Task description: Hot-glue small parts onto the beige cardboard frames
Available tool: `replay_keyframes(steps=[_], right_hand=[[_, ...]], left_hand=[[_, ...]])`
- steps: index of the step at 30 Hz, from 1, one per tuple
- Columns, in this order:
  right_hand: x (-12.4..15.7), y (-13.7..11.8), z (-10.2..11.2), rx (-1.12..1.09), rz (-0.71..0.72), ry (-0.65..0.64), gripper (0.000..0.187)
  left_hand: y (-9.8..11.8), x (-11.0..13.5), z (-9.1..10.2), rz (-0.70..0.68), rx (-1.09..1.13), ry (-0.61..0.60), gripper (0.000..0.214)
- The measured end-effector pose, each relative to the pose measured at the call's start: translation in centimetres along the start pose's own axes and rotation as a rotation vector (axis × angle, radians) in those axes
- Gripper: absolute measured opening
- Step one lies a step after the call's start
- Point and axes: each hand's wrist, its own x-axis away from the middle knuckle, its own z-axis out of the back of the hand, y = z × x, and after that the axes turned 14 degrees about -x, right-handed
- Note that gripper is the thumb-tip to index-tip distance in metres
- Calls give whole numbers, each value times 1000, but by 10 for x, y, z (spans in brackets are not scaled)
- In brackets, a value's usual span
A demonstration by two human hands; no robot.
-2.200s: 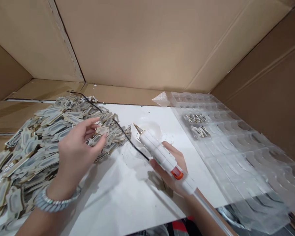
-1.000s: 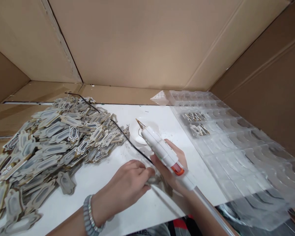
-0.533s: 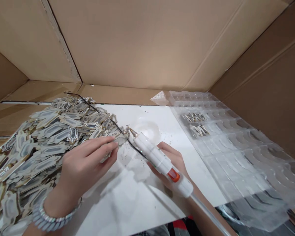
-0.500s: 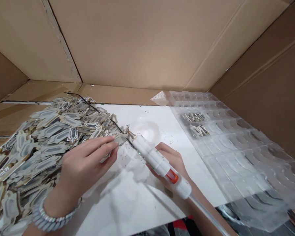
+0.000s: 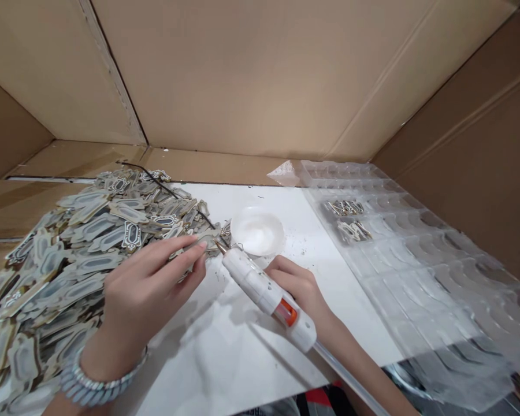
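My left hand (image 5: 149,289) pinches a small greyish ornamental plate (image 5: 208,236) between thumb and fingertips at the pile's right edge. In my right hand (image 5: 301,286) is a white glue gun (image 5: 253,280) with an orange trigger part and a clear glue stick at its back. Its metal nozzle points up and left, close to the plate's right end; whether they touch I cannot tell. Just behind the nozzle sits a shallow white dish (image 5: 259,231). A large pile of similar plates (image 5: 93,264) spreads along the left, some with white patterned borders.
Clear plastic compartment trays (image 5: 420,254) lie along the right, with two groups of small metallic pieces (image 5: 349,208) in them. A thin dark wire (image 5: 149,176) crosses the pile. Cardboard walls (image 5: 251,75) enclose the white work surface (image 5: 329,277). A clear plastic scrap (image 5: 285,172) lies at the back.
The glue gun has moved left and down, with its nozzle now lower beside the plate. More of the white dish shows. My left hand keeps its pinch, nearly in place.
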Motion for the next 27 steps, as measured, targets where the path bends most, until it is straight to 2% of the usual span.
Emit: replay_keyframes(steps=[27], right_hand=[[0,-2,-1,35,-53,0,17]], left_hand=[[-1,2,-1,-69,-79,11,14]])
